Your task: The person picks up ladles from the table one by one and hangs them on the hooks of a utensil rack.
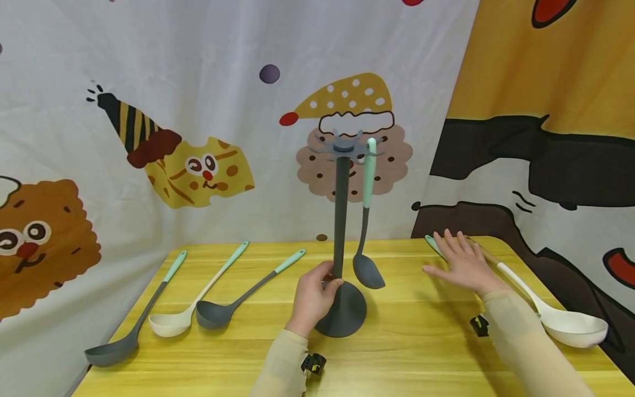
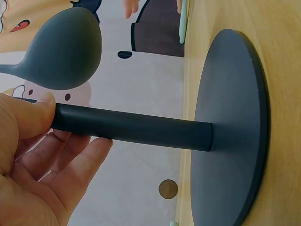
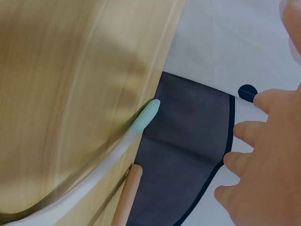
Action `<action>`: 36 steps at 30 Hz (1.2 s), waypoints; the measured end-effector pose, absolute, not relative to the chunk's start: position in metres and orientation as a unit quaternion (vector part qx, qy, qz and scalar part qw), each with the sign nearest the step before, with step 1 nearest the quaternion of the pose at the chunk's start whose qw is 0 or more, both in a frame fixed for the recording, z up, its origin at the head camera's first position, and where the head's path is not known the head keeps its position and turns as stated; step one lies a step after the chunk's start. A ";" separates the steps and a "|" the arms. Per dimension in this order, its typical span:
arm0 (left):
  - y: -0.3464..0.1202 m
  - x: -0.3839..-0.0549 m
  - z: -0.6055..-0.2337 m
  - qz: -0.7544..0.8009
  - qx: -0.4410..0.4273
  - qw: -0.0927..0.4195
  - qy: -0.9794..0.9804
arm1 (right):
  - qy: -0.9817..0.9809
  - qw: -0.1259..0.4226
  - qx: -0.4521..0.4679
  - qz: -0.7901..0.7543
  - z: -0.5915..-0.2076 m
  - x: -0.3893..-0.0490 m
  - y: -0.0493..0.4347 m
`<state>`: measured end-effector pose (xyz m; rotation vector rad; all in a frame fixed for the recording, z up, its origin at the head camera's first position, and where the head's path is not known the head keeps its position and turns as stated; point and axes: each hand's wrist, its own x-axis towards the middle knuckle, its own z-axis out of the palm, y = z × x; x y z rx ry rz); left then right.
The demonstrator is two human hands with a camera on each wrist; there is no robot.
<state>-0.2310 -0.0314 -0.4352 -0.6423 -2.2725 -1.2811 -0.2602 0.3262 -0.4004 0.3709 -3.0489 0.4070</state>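
My left hand (image 1: 313,298) grips the lower post of a dark grey utensil stand (image 1: 341,220), thumb on one side and fingers on the other. The stand's round base (image 2: 235,127) rests on the table. From the hooked top hangs a dark grey ladle (image 1: 368,270) with a mint handle, its bowl to the right of the post. My right hand (image 1: 461,262) is spread with straight fingers above the table's back right, holding nothing. Below it lie a mint-tipped utensil with a pale shaft (image 3: 146,115) and a white ladle (image 1: 572,328) with a wooden handle (image 3: 129,195).
On the table's left side lie a dark grey ladle (image 1: 111,353), a cream ladle (image 1: 171,324) and a smaller grey ladle (image 1: 214,315), all with mint handles. Behind the wooden table (image 1: 407,353) hangs a cartoon-printed cloth (image 1: 213,99).
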 end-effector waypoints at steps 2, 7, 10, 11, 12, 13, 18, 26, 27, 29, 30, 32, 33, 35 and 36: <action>-0.031 -0.231 -0.436 -0.462 -0.233 0.228 -0.824 | -0.984 0.015 0.114 0.135 -0.401 -0.262 0.328; -0.031 -0.230 -0.435 -0.463 -0.231 0.226 -0.825 | -0.984 0.001 0.104 0.145 -0.402 -0.266 0.333; -0.031 -0.230 -0.435 -0.464 -0.231 0.225 -0.825 | -0.984 -0.002 0.107 0.145 -0.404 -0.268 0.338; -0.031 -0.230 -0.436 -0.464 -0.233 0.226 -0.824 | -0.983 -0.004 0.108 0.146 -0.405 -0.268 0.340; -0.031 -0.231 -0.436 -0.463 -0.234 0.228 -0.824 | -0.983 -0.004 0.109 0.146 -0.407 -0.270 0.342; -0.031 -0.231 -0.436 -0.462 -0.234 0.228 -0.824 | -0.983 -0.004 0.111 0.146 -0.408 -0.270 0.344; -0.032 -0.230 -0.435 -0.454 -0.231 0.229 -0.829 | -0.982 -0.006 0.117 0.149 -0.412 -0.273 0.350; -0.032 -0.230 -0.435 -0.460 -0.229 0.226 -0.828 | -0.979 -0.041 0.093 0.179 -0.418 -0.271 0.353; -0.032 -0.230 -0.435 -0.461 -0.229 0.227 -0.827 | -0.979 -0.046 0.088 0.179 -0.419 -0.271 0.353; -0.032 -0.230 -0.435 -0.462 -0.230 0.227 -0.826 | -0.980 -0.057 0.076 0.174 -0.420 -0.271 0.353; -0.032 -0.230 -0.435 -0.463 -0.231 0.227 -0.826 | -0.981 -0.064 0.069 0.170 -0.420 -0.271 0.354; -0.032 -0.230 -0.435 -0.463 -0.231 0.225 -0.826 | -0.982 -0.073 0.059 0.161 -0.420 -0.272 0.354; -0.032 -0.230 -0.435 -0.463 -0.231 0.224 -0.826 | -0.983 -0.077 0.054 0.155 -0.420 -0.272 0.354; -0.032 -0.230 -0.434 -0.465 -0.231 0.221 -0.825 | -0.985 -0.077 0.050 0.146 -0.419 -0.273 0.355; -0.032 -0.230 -0.434 -0.465 -0.230 0.221 -0.826 | -0.985 -0.077 0.046 0.145 -0.419 -0.273 0.355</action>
